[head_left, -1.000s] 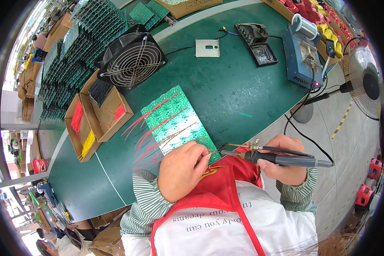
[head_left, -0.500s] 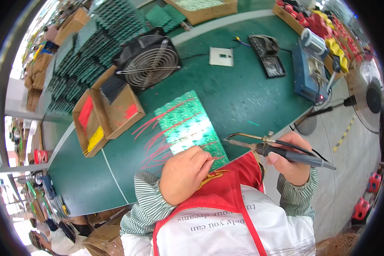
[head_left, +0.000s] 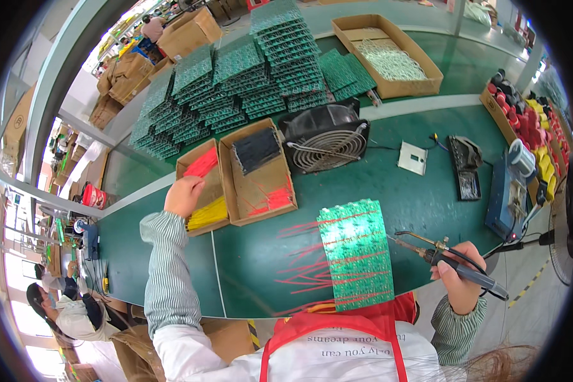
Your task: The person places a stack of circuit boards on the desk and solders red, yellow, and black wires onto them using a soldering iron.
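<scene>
My left hand (head_left: 184, 196) reaches over a cardboard box (head_left: 219, 167) holding red wires (head_left: 202, 163) and yellow wires (head_left: 208, 214). Its fingers are pinched together at the near end of the red wires; whatever is between them is hidden. In my right hand (head_left: 461, 278) is a soldering iron (head_left: 468, 275) with a thin brass solder-feed tube (head_left: 420, 237), its tip pointing left just off the circuit board panel's edge. That green circuit board panel (head_left: 358, 261) lies at the table's front edge, with several red wires (head_left: 305, 267) sticking out from its left side.
Beside the wire box, another cardboard box (head_left: 260, 215) holds black and red wires. A black fan (head_left: 328, 141) and stacked circuit boards (head_left: 235, 83) stand behind. At the right are a blue soldering station (head_left: 504, 200), a solder spool (head_left: 522, 158) and a black tray (head_left: 466, 169).
My left hand has left the circuit board panel and moved left and away to the wire box. The view has swung left. My right hand still holds the soldering iron beside the panel.
</scene>
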`<state>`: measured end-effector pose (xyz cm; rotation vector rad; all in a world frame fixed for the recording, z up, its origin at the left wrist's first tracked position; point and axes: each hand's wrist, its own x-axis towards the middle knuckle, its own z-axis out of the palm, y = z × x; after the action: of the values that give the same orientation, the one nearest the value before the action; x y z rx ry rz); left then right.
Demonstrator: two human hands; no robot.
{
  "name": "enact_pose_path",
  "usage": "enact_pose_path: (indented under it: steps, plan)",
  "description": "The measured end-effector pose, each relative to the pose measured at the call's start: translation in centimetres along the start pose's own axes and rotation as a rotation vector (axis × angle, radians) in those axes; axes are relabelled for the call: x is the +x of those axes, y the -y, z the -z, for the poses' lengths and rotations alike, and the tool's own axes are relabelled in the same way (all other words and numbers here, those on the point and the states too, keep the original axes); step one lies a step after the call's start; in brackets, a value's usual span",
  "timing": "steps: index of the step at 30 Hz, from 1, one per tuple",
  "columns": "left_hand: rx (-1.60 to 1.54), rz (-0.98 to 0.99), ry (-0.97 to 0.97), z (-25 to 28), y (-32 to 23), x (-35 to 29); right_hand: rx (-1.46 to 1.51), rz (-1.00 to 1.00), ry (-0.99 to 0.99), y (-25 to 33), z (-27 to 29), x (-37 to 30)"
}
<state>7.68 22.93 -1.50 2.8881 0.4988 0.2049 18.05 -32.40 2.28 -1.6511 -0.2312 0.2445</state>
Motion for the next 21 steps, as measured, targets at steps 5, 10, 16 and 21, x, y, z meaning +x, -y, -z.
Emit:
enact_pose_path:
  steps: [5, 10, 16, 21]
  plan:
    - [0.061, -0.21, -0.226, 0.0, 1.9, 5.2, -0.02, -0.017, -0.014, 0.8, -1.5, 1.2]
    - [0.008, 0.032, -0.111, -0.5, 3.3, 5.7, -0.042, -0.045, -0.057, 1.3, -2.7, 2.2]
    - [-0.225, 0.105, 0.347, -1.6, 1.7, 2.0, -0.046, -0.061, -0.045, 1.3, -3.8, 3.2]
    - [-0.245, -0.007, 0.393, -2.7, 1.0, -0.1, -0.041, -0.037, -0.001, 1.2, -4.1, 3.5]
